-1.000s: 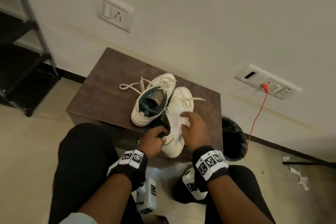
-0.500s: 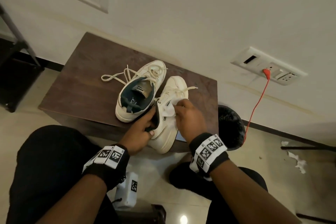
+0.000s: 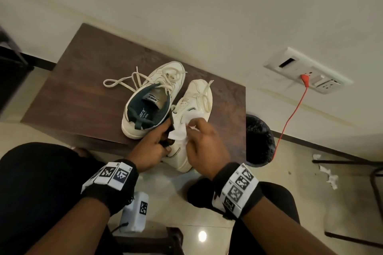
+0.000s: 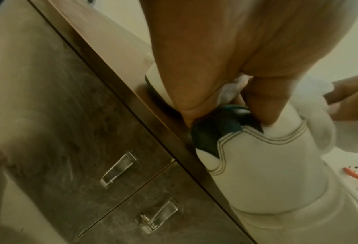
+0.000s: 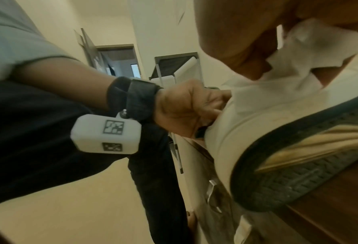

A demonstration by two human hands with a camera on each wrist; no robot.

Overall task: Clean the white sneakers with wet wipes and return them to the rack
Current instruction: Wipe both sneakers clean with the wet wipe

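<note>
Two white sneakers lie on a brown cabinet top (image 3: 83,97). The left sneaker (image 3: 149,101) stands upright, its laces loose. The right sneaker (image 3: 192,109) is tipped onto its side, its heel past the front edge. My left hand (image 3: 153,147) grips its dark green heel collar (image 4: 221,125). My right hand (image 3: 203,141) pinches a white wet wipe (image 3: 182,132) against the shoe's side. The right wrist view shows the wipe (image 5: 311,49), the shoe's grey sole (image 5: 299,181) and my left hand (image 5: 186,110).
A black bin (image 3: 259,141) stands on the floor right of the cabinet. An orange cable (image 3: 290,118) runs from a wall socket (image 3: 308,76). Used wipes (image 3: 329,176) lie on the floor at right. Two drawer handles (image 4: 117,170) face me. A dark rack (image 3: 10,68) stands at far left.
The view has come closer and shifted right. My right hand has rubbed the wipe along the tipped sneaker's side and back toward the heel. My left hand keeps its hold on the heel.
</note>
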